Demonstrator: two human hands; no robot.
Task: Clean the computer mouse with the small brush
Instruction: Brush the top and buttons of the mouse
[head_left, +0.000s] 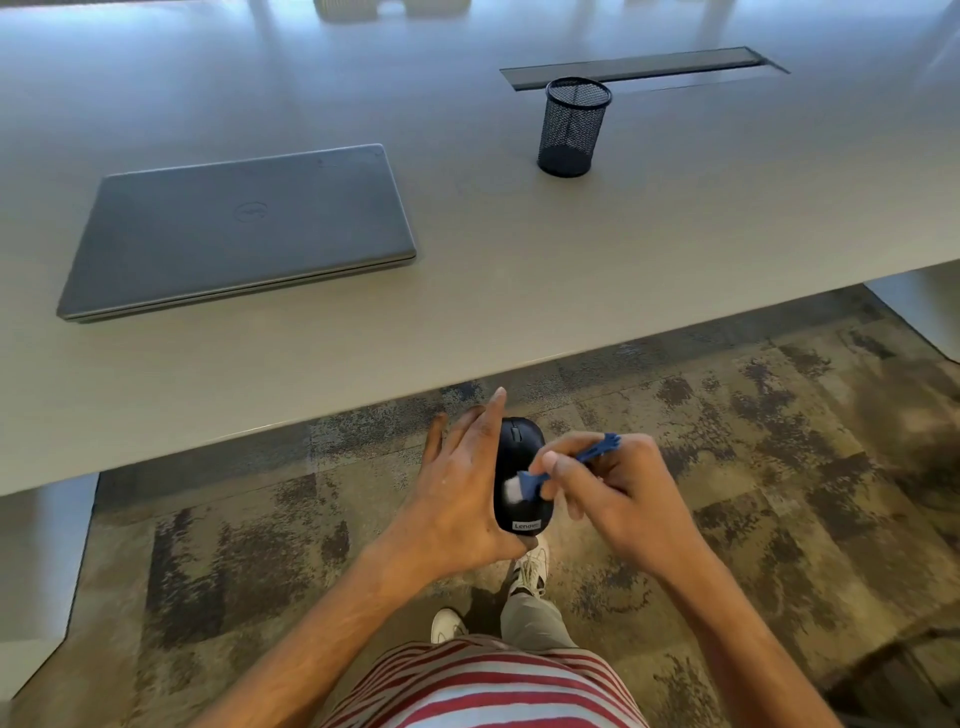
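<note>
A black computer mouse (514, 447) with a small label at its near end is held in the air below the table's front edge, above the carpet. My left hand (457, 493) grips it from the left side, fingers stretched forward along it. My right hand (613, 483) pinches a small blue brush (566, 465). The brush's white bristles (513, 486) rest on the top of the mouse near its middle. The blue handle sticks out to the upper right past my fingers.
A closed grey laptop (244, 228) lies on the pale table (519, 291) at the left. A black mesh pen cup (574, 127) stands at the back right, before a cable slot (644, 67). Patterned carpet (779, 467) and my shoes (530, 571) are below.
</note>
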